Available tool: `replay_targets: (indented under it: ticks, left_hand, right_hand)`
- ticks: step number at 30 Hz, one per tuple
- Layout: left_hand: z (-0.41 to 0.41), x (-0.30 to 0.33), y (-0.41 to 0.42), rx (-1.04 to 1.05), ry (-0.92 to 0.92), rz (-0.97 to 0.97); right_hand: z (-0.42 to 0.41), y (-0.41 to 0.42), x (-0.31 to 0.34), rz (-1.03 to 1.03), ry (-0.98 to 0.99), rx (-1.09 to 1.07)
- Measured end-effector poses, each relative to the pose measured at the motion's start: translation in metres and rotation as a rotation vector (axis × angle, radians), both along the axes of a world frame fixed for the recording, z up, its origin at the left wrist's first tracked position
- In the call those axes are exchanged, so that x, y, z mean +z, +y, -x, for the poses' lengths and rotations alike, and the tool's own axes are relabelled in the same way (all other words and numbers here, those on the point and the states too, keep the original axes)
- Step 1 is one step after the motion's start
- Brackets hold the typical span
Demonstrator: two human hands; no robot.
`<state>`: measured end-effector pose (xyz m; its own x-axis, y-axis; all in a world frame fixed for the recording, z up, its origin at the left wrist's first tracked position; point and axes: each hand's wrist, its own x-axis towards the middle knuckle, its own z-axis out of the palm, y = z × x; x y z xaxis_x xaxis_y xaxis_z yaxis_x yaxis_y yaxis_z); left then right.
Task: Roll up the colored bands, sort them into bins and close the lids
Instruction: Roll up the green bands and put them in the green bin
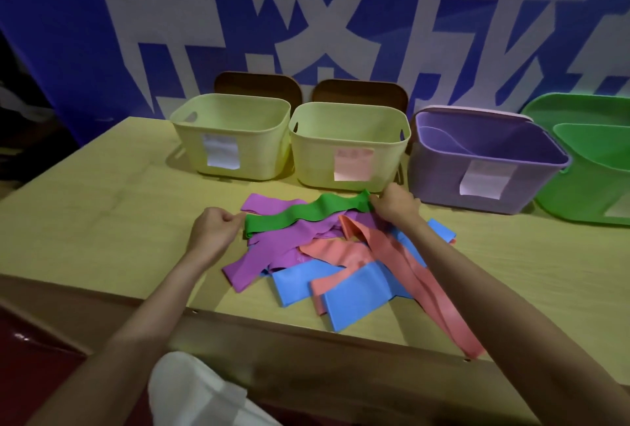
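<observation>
A yellow tabletop [102,214] sits before a blue wall. My left grip [218,226] and right grip [395,204] each pinch one end of the green band [306,214]. It stretches sideways between them, above the band pile. I think I should roll it tight and even from one end.
</observation>
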<state>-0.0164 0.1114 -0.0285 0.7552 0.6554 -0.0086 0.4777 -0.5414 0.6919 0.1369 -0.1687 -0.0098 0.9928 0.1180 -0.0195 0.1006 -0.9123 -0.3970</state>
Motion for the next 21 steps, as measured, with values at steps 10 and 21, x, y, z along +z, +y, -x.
replay_targets:
  ticks: [10,21]
  left_hand:
    - [-0.008,0.000,-0.009,0.051,-0.117,0.263]
    - [0.003,0.042,-0.019,-0.046,-0.536,1.000]
  right_hand:
    - [0.004,0.003,0.004,-0.188,-0.003,-0.099]
    - [0.033,-0.054,0.013,-1.239,0.147,-0.164]
